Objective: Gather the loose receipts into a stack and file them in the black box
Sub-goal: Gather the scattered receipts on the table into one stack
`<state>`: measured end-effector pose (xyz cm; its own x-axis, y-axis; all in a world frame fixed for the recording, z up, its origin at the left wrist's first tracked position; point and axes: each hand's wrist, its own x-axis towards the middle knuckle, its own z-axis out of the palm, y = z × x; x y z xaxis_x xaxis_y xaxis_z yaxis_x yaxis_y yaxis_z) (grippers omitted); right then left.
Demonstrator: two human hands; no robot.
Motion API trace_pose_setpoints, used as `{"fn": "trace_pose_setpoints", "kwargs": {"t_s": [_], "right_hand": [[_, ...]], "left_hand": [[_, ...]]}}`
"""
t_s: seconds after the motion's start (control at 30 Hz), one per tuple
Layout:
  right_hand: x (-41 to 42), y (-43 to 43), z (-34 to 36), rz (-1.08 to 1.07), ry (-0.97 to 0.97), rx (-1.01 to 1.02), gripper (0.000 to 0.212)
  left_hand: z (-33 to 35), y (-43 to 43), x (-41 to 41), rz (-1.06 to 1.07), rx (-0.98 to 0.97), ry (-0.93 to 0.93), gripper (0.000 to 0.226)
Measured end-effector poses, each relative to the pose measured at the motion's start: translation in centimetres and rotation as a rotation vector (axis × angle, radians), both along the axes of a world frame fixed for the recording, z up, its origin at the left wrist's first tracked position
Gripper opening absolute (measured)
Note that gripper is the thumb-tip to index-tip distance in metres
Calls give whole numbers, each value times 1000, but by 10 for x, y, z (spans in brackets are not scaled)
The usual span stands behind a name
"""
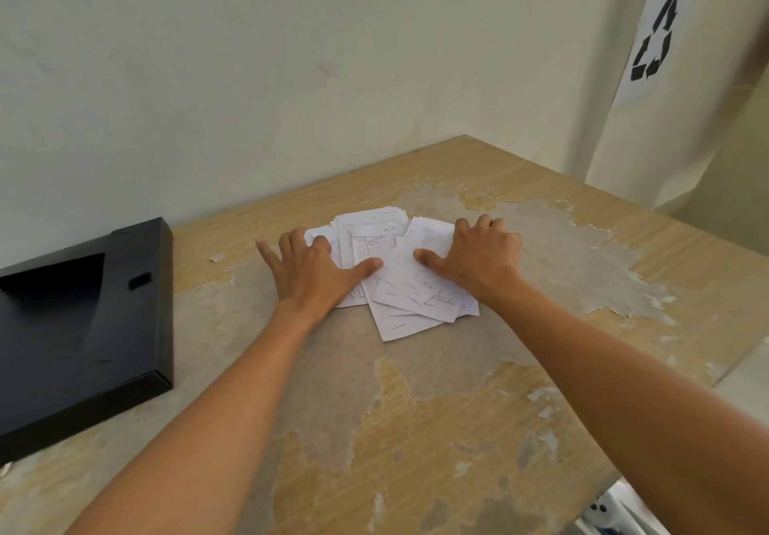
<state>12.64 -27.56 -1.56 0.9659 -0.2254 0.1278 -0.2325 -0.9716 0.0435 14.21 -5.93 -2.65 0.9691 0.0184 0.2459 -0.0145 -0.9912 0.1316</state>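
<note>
- Two bare hands rest palm-down on a loose pile of receipts (399,276) near the middle of the table (478,430).
- Left hand (310,270): fingers spread flat, covering the left edge of the pile, thumb pointing inward across the paper.
- Right hand (474,255): fingers curled at the far right edge of the pile, thumb lying on the sheets; it grips nothing visibly.
- Receipts: white slips, overlapping at different angles, not squared into a stack.
- Black box (87,326): lying at the left edge of the table, well apart from the pile, near the wall (249,77).
- Table surface: wood-grain veneer, peeled away in large grey patches.
</note>
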Motion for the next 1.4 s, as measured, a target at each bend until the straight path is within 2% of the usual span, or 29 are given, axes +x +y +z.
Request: {"fn": "trace_pose_setpoints", "kwargs": {"t_s": [0.1, 0.27, 0.33, 0.47, 0.53, 0.6, 0.7, 0.8, 0.87, 0.93, 1.03, 1.1, 1.23, 1.4], "right_hand": [[2, -1, -2, -10, -11, 5, 86], [-4, -3, -1, -6, -97, 49, 86], [-9, -5, 6, -6, -113, 57, 87], [-13, -1, 9, 2, 27, 54, 87], [-13, 5, 4, 18, 57, 13, 84], [-12, 9, 2, 40, 60, 16, 81], [-13, 10, 7, -12, -12, 76, 87], [-15, 7, 9, -98, -37, 115, 95], [-15, 6, 6, -112, 4, 75, 98], [-13, 9, 2, -96, 25, 34, 96], [-8, 17, 0, -51, -7, 39, 90], [-6, 19, -1, -35, -42, 60, 88], [-3, 20, 0, -26, -47, 154, 87], [2, 25, 2, 25, -42, 298, 73]], "left_hand": [[5, -9, 4, 58, 50, 19, 114], [7, -19, 8, 91, 89, 39, 114], [4, -19, 12, 64, 44, 15, 103], [-4, -20, 18, -121, -140, -37, 50], [-7, -19, 20, -194, -171, 23, 42], [-8, -16, 20, -209, -197, 75, 46], [-7, -14, 18, -161, -180, 58, 55], [-1, -14, 13, 80, -125, 46, 87], [4, -12, 11, 256, -155, 126, 114], [8, -13, 12, 322, -156, 180, 128], [11, -17, 16, 291, -108, 160, 126], [13, -19, 20, 281, -170, 140, 123], [20, -16, 24, 336, -457, 118, 124], [27, -15, 27, 404, -815, 135, 111]]}}
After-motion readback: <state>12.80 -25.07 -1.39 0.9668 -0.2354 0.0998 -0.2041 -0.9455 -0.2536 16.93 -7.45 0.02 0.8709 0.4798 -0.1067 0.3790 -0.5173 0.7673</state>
